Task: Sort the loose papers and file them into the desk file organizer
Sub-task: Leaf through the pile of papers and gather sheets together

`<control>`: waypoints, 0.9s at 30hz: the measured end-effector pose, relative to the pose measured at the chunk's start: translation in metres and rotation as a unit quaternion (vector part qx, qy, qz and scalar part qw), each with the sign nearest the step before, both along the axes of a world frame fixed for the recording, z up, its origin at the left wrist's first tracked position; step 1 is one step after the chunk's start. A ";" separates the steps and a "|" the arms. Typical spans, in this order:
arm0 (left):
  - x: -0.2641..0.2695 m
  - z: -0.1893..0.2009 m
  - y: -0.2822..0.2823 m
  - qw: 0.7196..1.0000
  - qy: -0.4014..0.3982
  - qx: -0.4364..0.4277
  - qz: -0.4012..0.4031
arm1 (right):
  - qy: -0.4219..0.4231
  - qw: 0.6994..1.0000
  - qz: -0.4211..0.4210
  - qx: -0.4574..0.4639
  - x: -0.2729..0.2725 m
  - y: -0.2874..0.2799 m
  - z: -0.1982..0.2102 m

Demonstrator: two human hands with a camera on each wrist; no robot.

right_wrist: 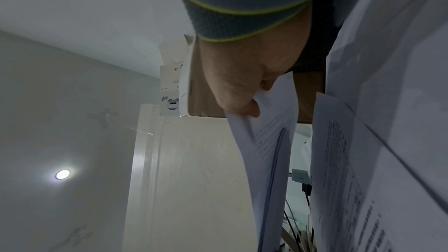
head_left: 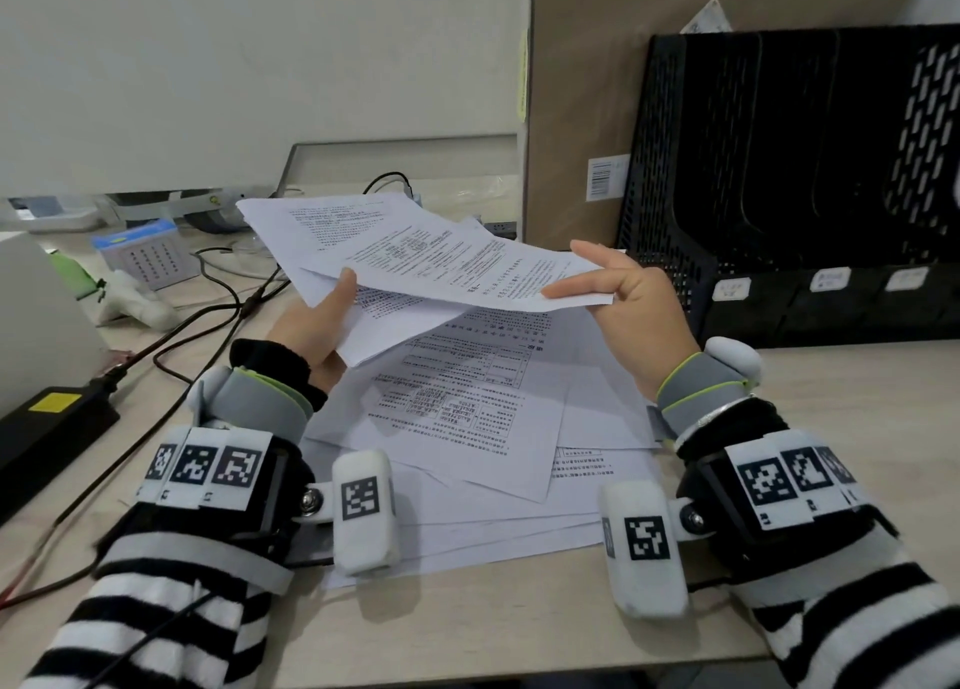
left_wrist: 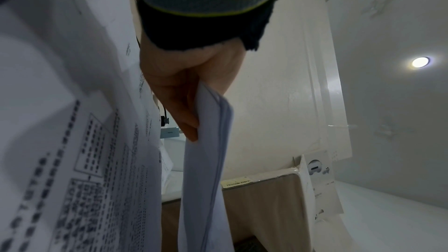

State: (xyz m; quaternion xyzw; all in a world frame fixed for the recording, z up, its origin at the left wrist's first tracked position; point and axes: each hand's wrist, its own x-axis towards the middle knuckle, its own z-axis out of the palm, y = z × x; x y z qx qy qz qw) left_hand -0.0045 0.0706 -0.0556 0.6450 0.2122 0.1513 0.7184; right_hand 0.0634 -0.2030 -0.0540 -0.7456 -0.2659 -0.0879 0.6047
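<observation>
Above the desk I hold a fan of several printed sheets [head_left: 415, 257]. My left hand [head_left: 322, 314] grips their lower left corner, thumb on top; in the left wrist view the held sheets [left_wrist: 206, 160] hang from the left hand [left_wrist: 184, 91]. My right hand [head_left: 618, 299] pinches the right edge of the top sheet, index finger lifted; in the right wrist view the right hand [right_wrist: 242, 83] holds the paper edge [right_wrist: 266, 150]. More loose papers [head_left: 467, 428] lie spread on the desk beneath. The black mesh file organizer [head_left: 779, 179] stands at the right, its slots looking empty.
Black cables [head_left: 208, 319] and a black power brick [head_left: 47, 423] lie at the left. A blue-lidded box [head_left: 143, 252] and a white device [head_left: 36, 314] sit behind them. A brown cardboard panel [head_left: 576, 117] rises behind the organizer. Bare desk [head_left: 841, 402] lies right of the papers.
</observation>
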 end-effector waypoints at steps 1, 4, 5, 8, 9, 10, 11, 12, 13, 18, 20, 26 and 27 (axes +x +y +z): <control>0.000 0.000 0.000 1.000 -0.004 -0.002 0.003 | 0.001 1.000 -0.001 0.001 -0.001 0.000 0.000; -0.001 0.000 -0.001 1.000 -0.013 -0.010 -0.003 | 0.005 1.000 0.002 -0.003 -0.002 0.001 0.001; -0.002 0.000 -0.002 1.000 -0.013 -0.012 -0.003 | 0.008 1.000 0.006 -0.006 -0.003 0.002 0.001; 0.000 -0.002 -0.001 1.000 -0.012 -0.024 0.003 | 0.014 1.000 0.019 -0.010 -0.003 0.003 0.000; 0.001 -0.003 0.000 1.000 -0.011 -0.026 0.009 | 0.009 1.000 0.014 -0.005 -0.002 0.003 -0.001; 0.003 -0.004 0.001 0.999 -0.013 -0.026 0.023 | 0.006 1.000 0.001 0.008 -0.001 0.003 -0.001; 0.002 -0.004 0.002 0.998 -0.013 -0.027 0.048 | 0.009 0.999 -0.019 0.031 0.000 0.002 -0.002; 0.002 -0.004 0.003 0.997 -0.016 -0.028 0.077 | 0.015 0.997 -0.043 0.056 0.003 0.001 -0.002; 0.002 -0.005 0.005 0.993 -0.020 -0.029 0.111 | 0.019 0.995 -0.066 0.077 0.005 -0.001 -0.003; -0.007 -0.002 0.024 0.967 -0.045 -0.016 0.250 | -0.007 0.993 -0.103 0.059 0.007 -0.002 -0.002; -0.010 -0.001 0.032 0.957 -0.061 -0.043 0.280 | 0.006 0.996 -0.084 0.007 0.006 0.000 -0.002; -0.015 0.009 0.023 0.942 -0.082 -0.070 0.317 | 0.099 0.978 0.007 -0.184 -0.003 0.005 -0.007; -0.015 0.011 0.021 0.943 -0.083 -0.068 0.314 | 0.107 0.973 0.013 -0.205 -0.004 0.004 -0.007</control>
